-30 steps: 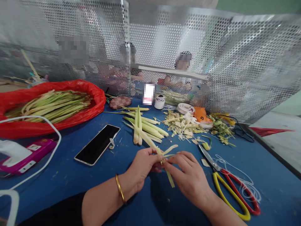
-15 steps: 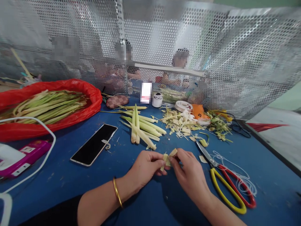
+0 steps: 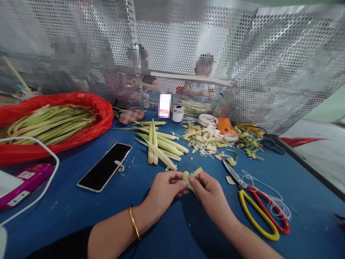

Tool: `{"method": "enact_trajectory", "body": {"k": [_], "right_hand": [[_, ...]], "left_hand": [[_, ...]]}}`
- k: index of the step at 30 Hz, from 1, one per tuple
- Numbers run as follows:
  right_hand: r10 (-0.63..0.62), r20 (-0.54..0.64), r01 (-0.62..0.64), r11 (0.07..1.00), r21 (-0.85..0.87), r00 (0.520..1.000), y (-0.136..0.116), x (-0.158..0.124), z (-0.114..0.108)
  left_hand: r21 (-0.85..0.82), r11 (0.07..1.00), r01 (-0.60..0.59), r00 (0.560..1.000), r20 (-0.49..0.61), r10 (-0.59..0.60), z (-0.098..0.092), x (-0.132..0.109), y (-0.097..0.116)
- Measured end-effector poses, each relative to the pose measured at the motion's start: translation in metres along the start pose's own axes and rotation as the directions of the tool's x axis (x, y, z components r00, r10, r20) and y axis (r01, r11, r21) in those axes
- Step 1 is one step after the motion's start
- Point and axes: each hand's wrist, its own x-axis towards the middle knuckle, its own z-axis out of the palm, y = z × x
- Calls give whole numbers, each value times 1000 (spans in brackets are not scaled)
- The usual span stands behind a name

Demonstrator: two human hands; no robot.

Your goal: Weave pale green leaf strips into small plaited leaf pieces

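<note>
Low over the blue table, both my hands pinch one small piece of pale yellow-green leaf strip (image 3: 197, 172), folded or woven together. My left hand (image 3: 168, 187) is closed on its left end, thumb on top. Closed on the right side, my right hand (image 3: 211, 187) presses it with thumb and fingers, and a short end sticks up between them. Just beyond my hands lies a bundle of pale green leaf stalks (image 3: 164, 145). To the right of my right hand rest scissors (image 3: 252, 198) with one red and one yellow handle, blades pointing away.
A red plastic bag (image 3: 88, 99) of long leaves stands at left. Near it lie a phone (image 3: 105, 167) and a purple power strip (image 3: 29, 183) with a white cable. Leaf scraps (image 3: 205, 138), a tape roll (image 3: 208, 120) and white string (image 3: 280, 207) are on the right. People sit behind a perforated metal screen (image 3: 183, 46).
My right thumb has moved left across the leaf strip, and my hands are closer together. The fold looks tighter. The whole view has shifted slightly.
</note>
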Motion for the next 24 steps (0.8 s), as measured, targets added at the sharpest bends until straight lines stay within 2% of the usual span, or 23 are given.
{"method": "enact_trajectory", "body": {"k": [5, 7, 9, 11, 14, 17, 20, 24], "right_hand": [[103, 14, -104, 987, 120, 995, -2, 1, 1], [98, 39, -104, 973, 205, 994, -5, 0, 0], [38, 42, -48, 965, 259, 998, -8, -1, -3], [-56, 23, 49, 973, 227, 998, -12, -3, -8], [-230, 18, 230, 973, 32, 973, -16, -6, -16], [-377, 114, 389, 913, -121, 919, -18, -6, -22], [-392, 146, 408, 907, -106, 908, -15, -4, -23], [-341, 55, 342, 939, -22, 939, -12, -1, -21]], "left_hand": [[-86, 995, 50, 996, -68, -56, -1, 0, 4], [-121, 991, 64, 993, -91, -75, -2, 1, 6], [-157, 984, 80, 988, -119, -99, -4, 1, 9], [-195, 977, 89, 982, -147, -119, -6, 1, 12], [-239, 967, 90, 977, -168, -133, -8, 2, 13], [-253, 964, 87, 977, -167, -132, -8, 3, 14], [-240, 968, 79, 978, -170, -122, -8, 3, 15], [-172, 982, 77, 984, -147, -102, -6, 2, 15]]}}
